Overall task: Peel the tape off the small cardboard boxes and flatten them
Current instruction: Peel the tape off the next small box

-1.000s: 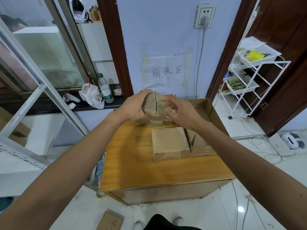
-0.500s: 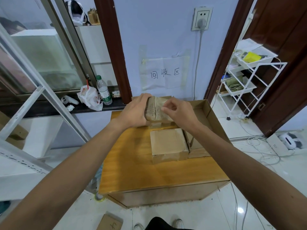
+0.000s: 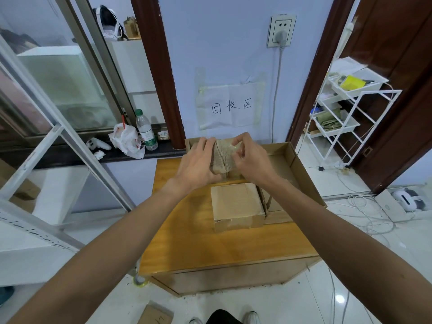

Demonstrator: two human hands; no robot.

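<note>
Left hand point(image 3: 198, 164): fingers curled round the left side of the taped small box point(image 3: 221, 157), holding it off the surface. Right hand point(image 3: 251, 160): thumb and forefinger pinch the clear tape point(image 3: 234, 146) at the box's upper right edge.

Progress, as judged: peeling is under way and the box is not flattened. Just below the fingers, a second sealed box point(image 3: 236, 204) sits untouched on the wooden cabinet top point(image 3: 187, 242). Most of the work remains.

My left hand point(image 3: 198, 164) and right hand point(image 3: 251, 160) cover both ends of the taped box point(image 3: 222, 157); I cannot tell exactly what the right one pinches there. At the frame's bottom edge a cardboard piece point(image 3: 155, 315) is cut off.
</note>
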